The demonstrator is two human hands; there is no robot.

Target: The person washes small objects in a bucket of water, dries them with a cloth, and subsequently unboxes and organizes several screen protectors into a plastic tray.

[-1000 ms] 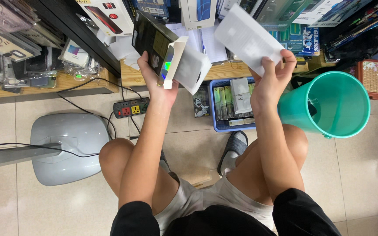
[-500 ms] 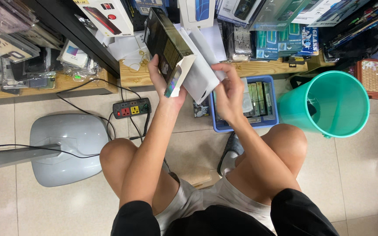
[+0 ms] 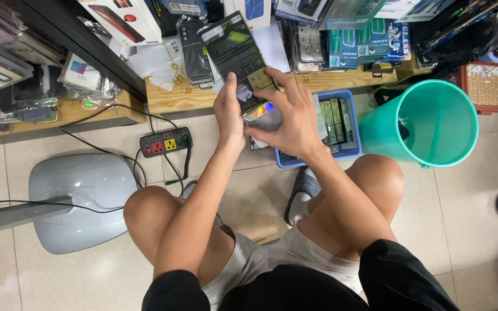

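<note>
The person is sitting low, knees apart, keeping both forearms free above the tiled floor. The left hand (image 3: 230, 115) is gripping the flat dark accessory box (image 3: 238, 55) by its side, steadying it, while the right hand (image 3: 291, 118) is closing over its lower end. Beyond are lying a blue basket (image 3: 347, 153) and teal bucket (image 3: 427, 124).

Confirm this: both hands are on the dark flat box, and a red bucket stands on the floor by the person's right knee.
One detail is wrong. The bucket is teal green, not red, as the head view shows. The rest holds: the left hand and right hand are both on the dark flat box, and the bucket stands on the floor by the right knee.
</note>
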